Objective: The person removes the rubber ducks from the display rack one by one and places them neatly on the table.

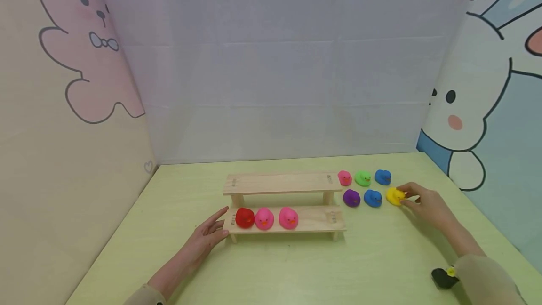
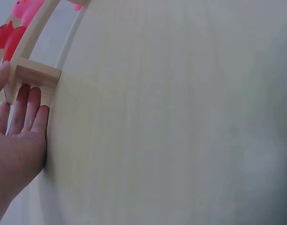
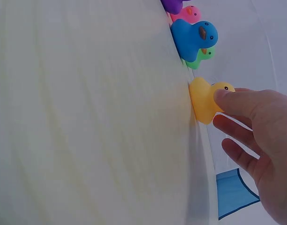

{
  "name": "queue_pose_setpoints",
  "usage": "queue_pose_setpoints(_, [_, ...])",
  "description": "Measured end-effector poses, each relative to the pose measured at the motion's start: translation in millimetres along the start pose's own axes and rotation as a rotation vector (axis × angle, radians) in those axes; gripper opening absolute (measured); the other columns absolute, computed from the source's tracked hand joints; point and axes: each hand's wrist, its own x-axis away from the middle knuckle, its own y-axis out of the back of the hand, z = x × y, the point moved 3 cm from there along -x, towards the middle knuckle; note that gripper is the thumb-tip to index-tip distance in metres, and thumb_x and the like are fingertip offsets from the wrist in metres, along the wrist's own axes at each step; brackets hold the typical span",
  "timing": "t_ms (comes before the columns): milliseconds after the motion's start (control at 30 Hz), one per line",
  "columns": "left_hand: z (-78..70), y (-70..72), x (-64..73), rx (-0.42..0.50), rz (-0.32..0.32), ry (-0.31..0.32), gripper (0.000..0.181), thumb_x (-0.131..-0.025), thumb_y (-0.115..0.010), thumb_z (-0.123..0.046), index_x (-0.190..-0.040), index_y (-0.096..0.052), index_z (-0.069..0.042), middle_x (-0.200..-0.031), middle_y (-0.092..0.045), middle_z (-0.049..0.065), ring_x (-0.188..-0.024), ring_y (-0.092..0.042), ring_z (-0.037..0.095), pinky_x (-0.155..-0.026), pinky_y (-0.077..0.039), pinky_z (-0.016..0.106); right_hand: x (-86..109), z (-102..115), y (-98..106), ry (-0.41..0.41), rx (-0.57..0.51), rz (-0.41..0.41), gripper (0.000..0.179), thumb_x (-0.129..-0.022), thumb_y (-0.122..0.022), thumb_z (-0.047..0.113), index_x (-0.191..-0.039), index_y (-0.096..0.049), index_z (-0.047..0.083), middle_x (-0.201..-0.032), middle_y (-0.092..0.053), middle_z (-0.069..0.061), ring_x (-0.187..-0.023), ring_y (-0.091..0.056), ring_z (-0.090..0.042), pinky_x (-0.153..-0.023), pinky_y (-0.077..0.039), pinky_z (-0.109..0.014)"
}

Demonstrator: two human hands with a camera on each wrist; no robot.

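My right hand [image 1: 427, 204] pinches a yellow rubber duck [image 1: 394, 196] by the head, between thumb and fingers. In the right wrist view this duck [image 3: 203, 101] is low at the table surface, and my other fingers hang loose beside it. My left hand [image 1: 205, 236] holds the left end of the lower step of a two-step wooden stand [image 1: 311, 224], with thumb and fingers at its corners. On that lower step sit a red duck [image 1: 244, 218] and two pink ducks, the nearer-left one [image 1: 264, 219] beside the red and the other pink duck [image 1: 289, 218] slightly apart.
Right of the stand, a pink duck [image 1: 345, 178], a green duck [image 1: 362, 178] and a blue duck [image 1: 383, 177] form a back row. A purple duck [image 1: 351, 198] and another blue duck [image 1: 373, 198] sit in front. A black object [image 1: 443, 278] lies by my right sleeve.
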Motion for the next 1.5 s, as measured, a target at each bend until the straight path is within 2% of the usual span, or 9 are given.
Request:
queue_pose_setpoints(133, [0.3,0.5,0.1,-0.002,0.000,0.001,0.069,-0.092,-0.068,-0.016,-0.152,-0.036,-0.022,-0.136,-0.050,0.017,-0.124,-0.050,0.028,-0.110,-0.030,0.047,-0.4,-1.4,0.3,-0.052,-0.032,0.040,0.031,-0.085,-0.072,0.000,-0.114,-0.061,-0.001,-0.108,-0.065,-0.022,-0.093,-0.062,-0.039,-0.074,-0.053,-0.052])
queue_pose_setpoints(367, [0.5,1.3,-0.4,0.006,0.008,-0.012,0.070,-0.092,-0.068,-0.013,-0.153,-0.034,-0.018,-0.136,-0.050,0.018,-0.123,-0.051,0.028,-0.107,-0.036,0.042,-0.4,-3.4,-0.8,-0.080,-0.030,0.061,0.031,-0.087,-0.072,0.004,-0.115,-0.060,0.001,-0.110,-0.065,-0.022,-0.095,-0.061,-0.040,-0.076,-0.052,-0.053])
queue_pose_setpoints(900, [1.1,2.3,-1.5,0.006,0.024,-0.011,0.070,-0.092,-0.068,-0.015,-0.153,-0.035,-0.020,-0.137,-0.049,0.018,-0.124,-0.050,0.028,-0.108,-0.034,0.043,1.2,-4.5,0.7,-0.064,-0.027,0.049,0.029,-0.087,-0.073,0.005,-0.114,-0.062,0.002,-0.110,-0.065,-0.021,-0.094,-0.062,-0.039,-0.075,-0.053,-0.052])
queue_pose_setpoints(1500, [2.5,2.9,-3.8,0.006,0.033,-0.011,0.070,-0.092,-0.068,-0.015,-0.153,-0.034,-0.019,-0.138,-0.049,0.018,-0.125,-0.049,0.028,-0.108,-0.034,0.043,2.4,-7.5,0.1,-0.084,-0.018,0.062,0.030,-0.088,-0.070,0.006,-0.116,-0.060,0.001,-0.112,-0.064,-0.022,-0.096,-0.060,-0.039,-0.077,-0.052,-0.054])
